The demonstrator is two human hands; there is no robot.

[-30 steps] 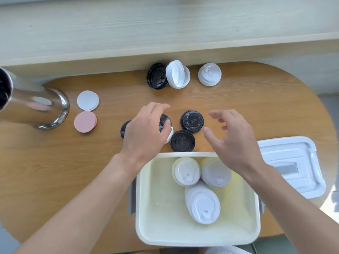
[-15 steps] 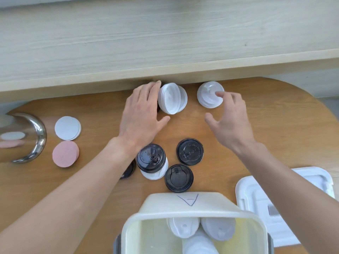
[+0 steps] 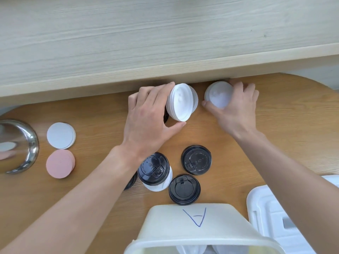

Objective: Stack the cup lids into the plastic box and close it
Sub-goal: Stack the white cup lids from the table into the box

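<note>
My left hand grips a tilted stack of white cup lids at the table's far edge, thumb under it and fingers over its top. A dark lid behind that stack is mostly hidden by the hand. My right hand closes around a second white lid stack just to the right. Nearer me lie a black lid on a white stack, two black lids, and another black lid under my left forearm. The cream plastic box, marked "A", sits at the bottom with white lids inside.
The box's white cover lies at the lower right. A white disc stack and a pink disc sit at the left beside a shiny steel container. A pale wooden ledge overhangs the table's far edge.
Both hands reached from near the box to the far edge and closed on the two white lid stacks. The view tipped forward, so the box slid toward the bottom.
</note>
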